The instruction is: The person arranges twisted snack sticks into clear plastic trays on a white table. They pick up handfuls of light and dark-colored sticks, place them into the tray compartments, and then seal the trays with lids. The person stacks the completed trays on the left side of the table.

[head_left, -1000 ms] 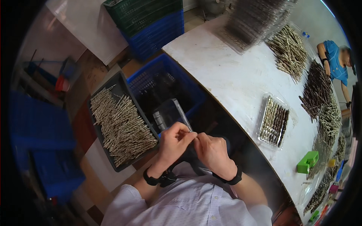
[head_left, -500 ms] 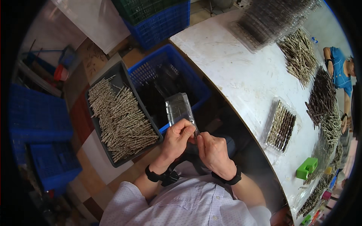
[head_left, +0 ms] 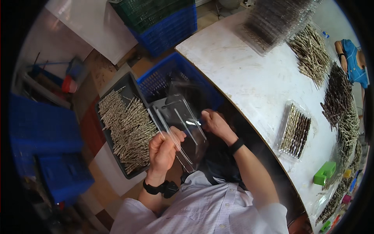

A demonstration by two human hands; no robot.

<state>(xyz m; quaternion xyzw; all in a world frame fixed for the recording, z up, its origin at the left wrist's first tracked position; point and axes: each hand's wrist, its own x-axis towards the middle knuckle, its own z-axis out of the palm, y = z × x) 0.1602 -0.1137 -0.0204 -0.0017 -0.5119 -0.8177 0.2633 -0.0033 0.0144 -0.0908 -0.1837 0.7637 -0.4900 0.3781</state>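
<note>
Clear plastic, a hinged blister tray, is held over the person's lap, between the dark bin of bundled sticks at nine o'clock and the white counter at two o'clock. The left hand pinches the tray's near-left edge, thumb over the rim. The right hand grips the right edge, fingers curled around the flap. Both grips are closed on the plastic. The tray's long axis runs from roughly eleven o'clock down to five o'clock, its far end pointing toward the blue crate. To open it cleanly, I judge that the two edges should be peeled apart evenly without creasing the thin shell. A filled tray lies on the counter at three o'clock.
</note>
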